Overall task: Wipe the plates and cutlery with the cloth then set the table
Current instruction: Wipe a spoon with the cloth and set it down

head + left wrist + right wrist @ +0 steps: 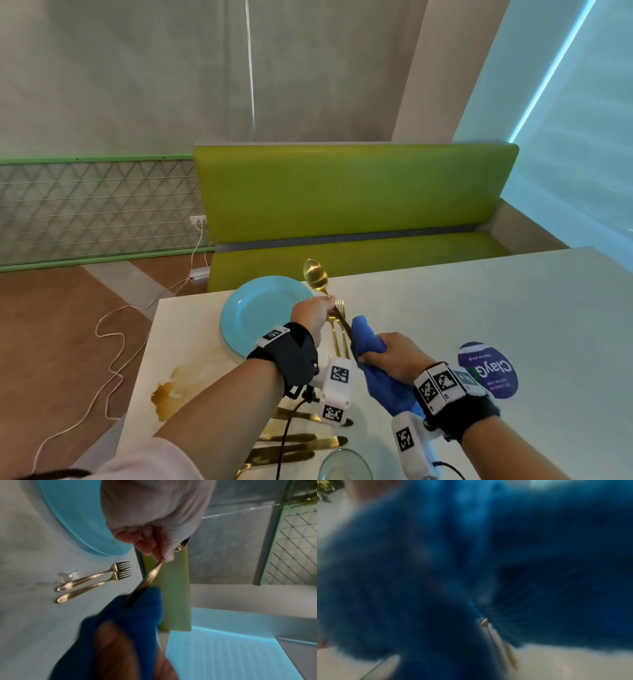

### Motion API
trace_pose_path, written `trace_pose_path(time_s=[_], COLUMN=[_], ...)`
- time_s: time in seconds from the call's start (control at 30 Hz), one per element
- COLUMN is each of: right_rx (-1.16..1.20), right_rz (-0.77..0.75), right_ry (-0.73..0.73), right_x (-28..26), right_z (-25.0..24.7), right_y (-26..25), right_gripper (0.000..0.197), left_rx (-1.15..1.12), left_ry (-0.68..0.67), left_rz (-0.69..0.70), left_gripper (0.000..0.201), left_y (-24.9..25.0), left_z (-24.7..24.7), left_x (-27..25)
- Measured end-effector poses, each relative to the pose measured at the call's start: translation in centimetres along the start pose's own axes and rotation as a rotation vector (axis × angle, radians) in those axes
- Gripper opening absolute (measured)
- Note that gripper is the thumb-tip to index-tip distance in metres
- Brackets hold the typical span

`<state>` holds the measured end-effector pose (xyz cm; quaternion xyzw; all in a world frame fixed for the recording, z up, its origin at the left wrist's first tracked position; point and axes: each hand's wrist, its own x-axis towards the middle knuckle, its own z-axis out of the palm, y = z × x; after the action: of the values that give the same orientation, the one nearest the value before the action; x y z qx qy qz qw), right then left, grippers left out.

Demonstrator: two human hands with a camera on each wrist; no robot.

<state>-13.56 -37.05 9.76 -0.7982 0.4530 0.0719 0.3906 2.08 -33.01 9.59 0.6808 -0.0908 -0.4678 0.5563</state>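
Note:
My left hand (pixel 317 310) pinches a gold spoon (pixel 315 276) by its neck, bowl tilted up and away over the table. The handle's end (pixel 148 579) runs down into a blue cloth (pixel 367 339) that my right hand (pixel 388 354) grips bunched around it. A light blue plate (pixel 255 317) lies just left of my left hand. Two gold forks (pixel 93 578) lie side by side on the table under the spoon, right of the plate. In the right wrist view the blurred cloth (pixel 471 561) fills the frame, with one fork (pixel 485 625) showing below it.
Several gold knives and other cutlery (pixel 294 443) lie near the front edge beside a clear glass bowl (pixel 344 466). A brown spill (pixel 166 394) stains the white table's left side (pixel 479 294). A purple sticker (pixel 493 371) sits at right. A green bench (pixel 349 219) stands behind.

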Motion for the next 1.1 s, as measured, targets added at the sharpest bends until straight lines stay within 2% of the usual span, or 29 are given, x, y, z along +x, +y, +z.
trace_pose_path(time_s=[0.07,0.13,0.17,0.27,0.4,0.5,0.63,0.77,0.83,0.93,1.0,1.1], right_rx=[0.005,0.116,0.157,0.185,0.234,0.275,0.27,0.278,0.262,0.268,0.282,0.344], right_rz=[0.062,0.148,0.188,0.262,0.273,0.297,0.326,0.34,0.337,0.314,0.292,0.241], right_ry=[0.005,0.097,0.163,0.28,0.243,0.27,0.276,0.295,0.295,0.293,0.285,0.286], right_x=[-0.2,-0.1,0.1,0.9,1.0,0.6,0.2,0.1,0.1,0.0,-0.1,-0.3], right_z=[-0.3,-0.8,-1.1,-1.9,-2.3,-2.2,-2.1,-2.3,-2.4,-2.5,-2.5,-2.4], right_y=[1.6,3.6,4.6,7.1,9.2,10.6,12.2,12.9,12.5,11.2,9.9,7.3], right_gripper=[0.019,0.02,0.022,0.03,0.029,0.031,0.031,0.031,0.032,0.035,0.038,0.04], left_rx=[0.043,0.075,0.128,0.384,0.756,0.965,1.041,1.112,1.094,1.081,1.059,0.954], left_ry=[0.04,0.058,0.043,0.017,-0.049,-0.061,-0.037,0.038,0.032,-0.015,-0.075,-0.131], left_rz=[-0.002,-0.023,-0.035,-0.109,-0.172,-0.143,-0.187,-0.123,-0.091,-0.041,0.035,0.135], left_gripper=[0.015,0.017,0.013,0.023,0.05,0.053,0.044,0.05,0.052,0.065,0.053,0.016], left_y=[-0.1,-0.8,-1.3,-3.9,-6.4,-7.3,-8.5,-9.8,-10.1,-9.0,-6.9,-4.0], left_z=[-0.1,-0.1,0.2,1.5,3.8,5.0,5.9,6.7,6.6,5.3,3.7,-0.3], left_x=[1.6,3.1,3.6,5.7,7.3,8.7,9.3,9.8,10.2,10.0,8.7,6.1])
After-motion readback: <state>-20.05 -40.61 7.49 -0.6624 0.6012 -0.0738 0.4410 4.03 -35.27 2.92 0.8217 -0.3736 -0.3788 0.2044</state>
